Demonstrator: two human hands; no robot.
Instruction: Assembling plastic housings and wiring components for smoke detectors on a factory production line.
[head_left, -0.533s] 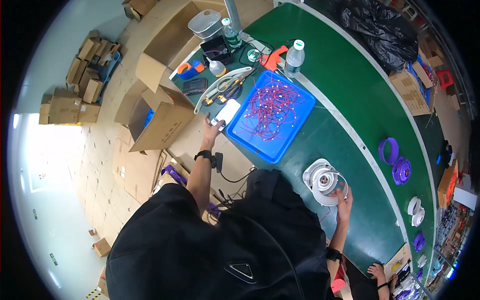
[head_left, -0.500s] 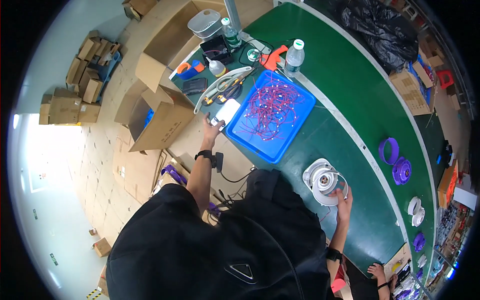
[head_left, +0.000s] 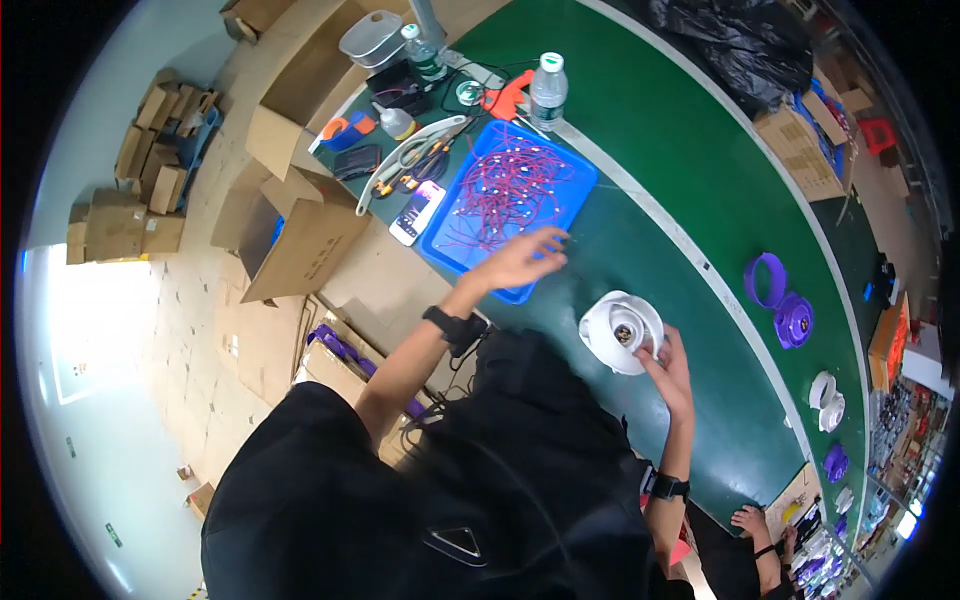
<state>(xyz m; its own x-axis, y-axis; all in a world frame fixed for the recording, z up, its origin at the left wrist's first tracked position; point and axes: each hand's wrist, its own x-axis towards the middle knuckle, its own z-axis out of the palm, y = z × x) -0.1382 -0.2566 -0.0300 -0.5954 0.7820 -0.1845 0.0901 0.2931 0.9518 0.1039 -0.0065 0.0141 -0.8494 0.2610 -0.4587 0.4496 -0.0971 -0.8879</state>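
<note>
My left hand (head_left: 522,262) hangs over the near edge of a blue tray (head_left: 585,198), fingers apart and holding nothing. A tangle of thin red wires (head_left: 510,185) with small white connectors lies in that tray. To the tray's left rests a white smartphone (head_left: 416,213) with its screen lit. On the green table, my right hand (head_left: 670,372) pinches the right rim of a white round plastic housing (head_left: 600,335). The housing has a raised ring, and a dark centre with small metallic parts shows inside. Part of its right rim is hidden by my fingers.
Beyond the phone lie pliers (head_left: 425,165), a black case (head_left: 357,162), a squeeze bottle (head_left: 396,122) and tape rolls (head_left: 348,131). A water bottle (head_left: 548,95) stands behind the tray. Purple housings (head_left: 793,320) sit on the right; a co-worker's hand (head_left: 748,520) is at lower right.
My left hand has left the phone and moved right, over the tray's near edge. The phone's screen now shows lit. At the white housing, my right hand has shifted its grip and the ring sits less tilted.
</note>
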